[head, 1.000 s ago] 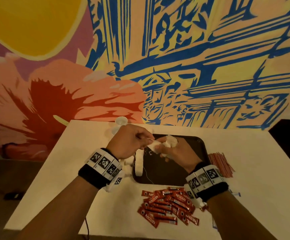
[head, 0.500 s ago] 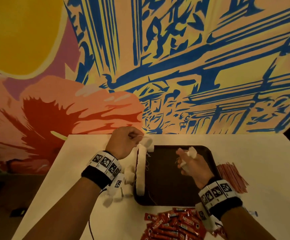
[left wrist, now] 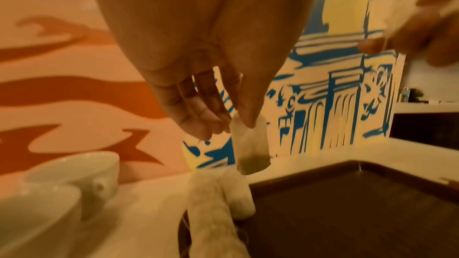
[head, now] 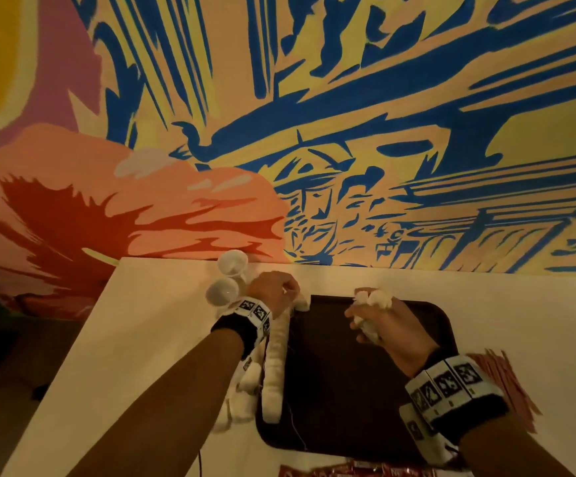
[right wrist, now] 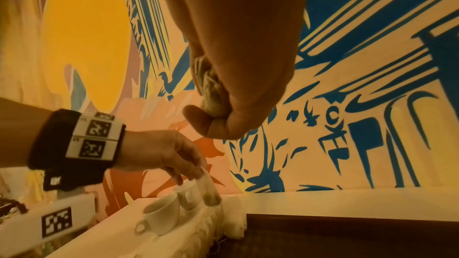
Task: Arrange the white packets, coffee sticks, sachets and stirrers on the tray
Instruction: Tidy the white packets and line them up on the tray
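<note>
The left hand pinches one white packet by its top edge between thumb and fingertips. The packet hangs straight down below the fingers, dark contents settled at its bottom end. It hangs just above the far end of a row of white packets that lies along the left rim of the dark tray; whether the hanging packet touches the row cannot be told. In the right wrist view the same hand reaches down over the tray's far left corner, the packet below its fingertips.

The right hand is held above the tray's far half, fingers curled tightly round a bunch of white packets. Packets stick out at both the top and the bottom of the fist. In the right wrist view the bunch is wedged between thumb and curled fingers.

More loose white packets lie on the white table just left of the tray, beside the row. Two white cups stand on the table near the far left corner of the tray, just beyond the left hand. Red stirrers lie on the table right of the tray, partly hidden by the right wrist. Red coffee sticks show at the near edge of the head view, in front of the tray. The middle of the tray is bare dark surface.
</note>
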### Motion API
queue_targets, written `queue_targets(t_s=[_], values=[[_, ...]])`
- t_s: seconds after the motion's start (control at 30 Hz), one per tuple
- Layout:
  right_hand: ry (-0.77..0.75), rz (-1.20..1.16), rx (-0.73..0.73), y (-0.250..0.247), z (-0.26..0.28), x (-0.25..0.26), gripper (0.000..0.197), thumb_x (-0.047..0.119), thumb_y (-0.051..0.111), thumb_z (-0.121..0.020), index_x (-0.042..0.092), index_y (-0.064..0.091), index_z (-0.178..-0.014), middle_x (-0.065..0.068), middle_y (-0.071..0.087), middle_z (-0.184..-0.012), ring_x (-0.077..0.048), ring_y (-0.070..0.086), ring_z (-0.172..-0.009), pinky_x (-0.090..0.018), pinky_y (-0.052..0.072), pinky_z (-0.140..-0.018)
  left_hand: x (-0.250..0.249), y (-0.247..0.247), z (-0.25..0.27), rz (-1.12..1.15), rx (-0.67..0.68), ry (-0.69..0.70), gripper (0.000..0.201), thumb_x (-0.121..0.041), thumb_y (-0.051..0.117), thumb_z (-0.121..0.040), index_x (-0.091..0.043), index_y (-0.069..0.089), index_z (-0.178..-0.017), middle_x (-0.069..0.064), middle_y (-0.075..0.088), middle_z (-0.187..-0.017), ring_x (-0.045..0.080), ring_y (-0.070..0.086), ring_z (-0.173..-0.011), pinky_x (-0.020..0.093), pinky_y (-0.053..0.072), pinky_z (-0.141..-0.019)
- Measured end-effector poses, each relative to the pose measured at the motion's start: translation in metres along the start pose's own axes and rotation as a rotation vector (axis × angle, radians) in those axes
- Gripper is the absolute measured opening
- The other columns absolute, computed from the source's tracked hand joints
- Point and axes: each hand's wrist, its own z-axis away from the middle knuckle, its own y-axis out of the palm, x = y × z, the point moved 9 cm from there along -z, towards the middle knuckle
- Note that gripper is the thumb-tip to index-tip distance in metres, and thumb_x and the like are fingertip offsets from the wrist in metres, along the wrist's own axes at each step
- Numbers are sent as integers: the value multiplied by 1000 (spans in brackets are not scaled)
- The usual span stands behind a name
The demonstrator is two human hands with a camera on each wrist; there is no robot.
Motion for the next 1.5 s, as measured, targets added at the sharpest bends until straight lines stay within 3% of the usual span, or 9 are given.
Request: queue_targets(t_s=[0.1,0.23,0.43,0.9,1.0,1.2,1.27,1.4,1.5], values=[[21,-2,7,1,-18,-5,27,15,67,-95,17,59,-122,-12,74,-104,-22,68,-90,-33,57,-70,12,37,-14,-24,66,-25,16,-22,61,-93,-28,76,-96,-7,71,-104,14,64,-98,20,45,-81],[48,19,26,5,-38,-12,23,16,65,-97,14,61,-120,-11,76,-103,-22,68,-88,-35,56,-71,19,64,-32,-122,145,-36,21,-24,55,-94,-27,75,-102,0,70,-113,23,64,-104,31,51,-94],[87,29,55,12,-54,-15,18,18,62,-100,20,60,-117,-8,74,-104,-21,68,-91,-34,56,-73,22,68,-60,-278,89,-18,23,-15,58,-92,-24,68,-111,6,68,-112,27,63,-104,32,50,-89],[104,-77,109,19,-61,-27,22,9,62,-97,12,66,-119,-14,74,-108,-24,67,-88,-36,56,-70,28,75,-76,-385,155,12,32,-11,57,-94,-20,62,-124,7,57,-126,28,55,-118,33,43,-98],[104,-72,83,17,-60,-28,26,16,67,-96,11,66,-122,-18,72,-112,-25,68,-90,-37,58,-75,21,61,-69,-295,57,9,32,-11,54,-94,-21,61,-123,4,57,-123,28,57,-113,35,45,-95],[71,-185,105,23,-42,-13,24,18,72,-93,10,69,-115,-9,73,-94,-18,67,-79,-31,52,-58,-5,2,-35,144,-206,41,10,-18,63,-92,-21,72,-94,-6,73,-93,12,67,-85,33,55,-84],[47,-211,99,26,-35,-9,28,23,75,-91,11,70,-116,-7,72,-91,-19,65,-80,-31,50,-57,-13,-13,-18,327,-163,22,10,-23,65,-94,-19,74,-92,-7,74,-90,10,69,-80,33,58,-82],[-9,-264,62,32,-12,0,31,26,79,-88,13,71,-115,-5,71,-91,-19,64,-81,-30,50,-58,-37,-30,36,765,-15,-32,28,-32,58,-100,-8,73,-104,9,74,-94,18,68,-76,30,58,-75],[-54,-305,50,43,11,9,26,25,80,-86,14,72,-109,-2,74,-90,-17,66,-80,-30,52,-62,-50,-32,74,929,-14,-31,29,-34,65,-94,-8,73,-105,9,72,-94,18,67,-76,33,58,-77]])
